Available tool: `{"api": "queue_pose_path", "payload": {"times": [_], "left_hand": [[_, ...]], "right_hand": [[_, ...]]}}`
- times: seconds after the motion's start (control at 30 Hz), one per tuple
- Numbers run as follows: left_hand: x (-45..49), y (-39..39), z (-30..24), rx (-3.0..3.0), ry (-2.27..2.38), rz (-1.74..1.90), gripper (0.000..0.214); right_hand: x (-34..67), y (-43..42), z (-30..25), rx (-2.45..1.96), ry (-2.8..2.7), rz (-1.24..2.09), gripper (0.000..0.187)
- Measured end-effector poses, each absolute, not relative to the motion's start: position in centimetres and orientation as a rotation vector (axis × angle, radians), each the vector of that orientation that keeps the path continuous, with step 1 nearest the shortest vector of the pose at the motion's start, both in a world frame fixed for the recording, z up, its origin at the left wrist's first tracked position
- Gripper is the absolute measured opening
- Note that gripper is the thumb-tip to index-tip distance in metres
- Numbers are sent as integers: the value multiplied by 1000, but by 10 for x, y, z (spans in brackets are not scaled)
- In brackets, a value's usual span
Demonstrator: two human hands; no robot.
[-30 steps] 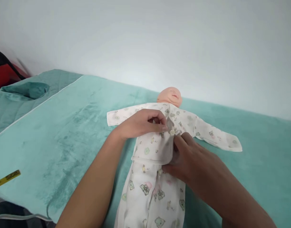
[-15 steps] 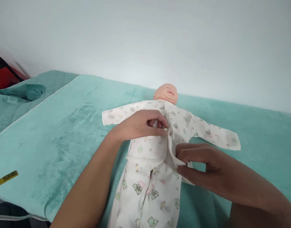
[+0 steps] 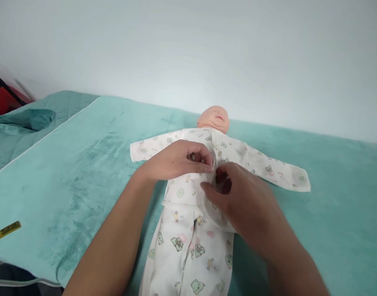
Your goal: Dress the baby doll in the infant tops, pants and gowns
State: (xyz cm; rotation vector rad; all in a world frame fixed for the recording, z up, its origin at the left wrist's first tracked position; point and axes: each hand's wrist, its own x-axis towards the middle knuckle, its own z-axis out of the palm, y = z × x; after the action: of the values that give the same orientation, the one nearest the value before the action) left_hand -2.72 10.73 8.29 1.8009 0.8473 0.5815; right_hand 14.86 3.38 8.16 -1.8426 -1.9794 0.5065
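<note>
A baby doll (image 3: pixel 213 118) lies on its back, dressed in a white printed shirt (image 3: pixel 188 191) and matching trousers (image 3: pixel 197 257). My left hand (image 3: pixel 188 158) rests over the chest, thumb and fingertips pinching the shirt's front edge near the centre opening. Close against it, my right hand (image 3: pixel 234 187) is over the other side of the opening, thumb and fingers curved toward the same spot. Whether cloth is between the right fingertips is hidden. The doll's sleeves stretch out to both sides.
A teal plush cover (image 3: pixel 83 193) spreads under the doll, with a quilted teal piece (image 3: pixel 49 100) at the far left. Behind runs a white wall (image 3: pixel 188 53). A red and black item (image 3: pixel 3 98) sits at the left edge, and a yellow strip (image 3: pixel 6 231) lies lower left.
My right hand has let go of the shirt's lower front edge and moved up and left to meet my left hand. The left hand still pinches the cloth in nearly the same place.
</note>
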Motion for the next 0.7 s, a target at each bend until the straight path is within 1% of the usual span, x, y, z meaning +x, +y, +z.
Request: {"api": "queue_pose_path", "payload": {"times": [0.07, 0.13, 0.2, 0.3, 0.37, 0.43, 0.57, 0.7], "left_hand": [[-27, 107, 83, 1761, 830, 596, 13], [-27, 106, 83, 1716, 818, 611, 11], [-26, 105, 83, 1662, 799, 635, 10], [-25, 105, 83, 1593, 798, 670, 11], [-25, 105, 83, 1570, 813, 666, 12], [-25, 105, 82, 1551, 802, 650, 11], [-25, 105, 83, 1498, 720, 647, 10], [-24, 103, 84, 1468, 707, 652, 11]], "right_hand": [[150, 34, 82, -1826, -1988, 509, 15], [153, 35, 85, -1792, -1987, 581, 19], [158, 37, 89, -1761, -1932, 727, 22], [167, 42, 89, -1669, -1738, 1031, 28], [173, 46, 84, -1551, -1575, 1202, 32], [177, 50, 76, -1406, -1426, 1317, 32], [176, 55, 65, -1190, -1311, 1445, 30], [171, 55, 65, -1180, -1353, 1456, 29]]}}
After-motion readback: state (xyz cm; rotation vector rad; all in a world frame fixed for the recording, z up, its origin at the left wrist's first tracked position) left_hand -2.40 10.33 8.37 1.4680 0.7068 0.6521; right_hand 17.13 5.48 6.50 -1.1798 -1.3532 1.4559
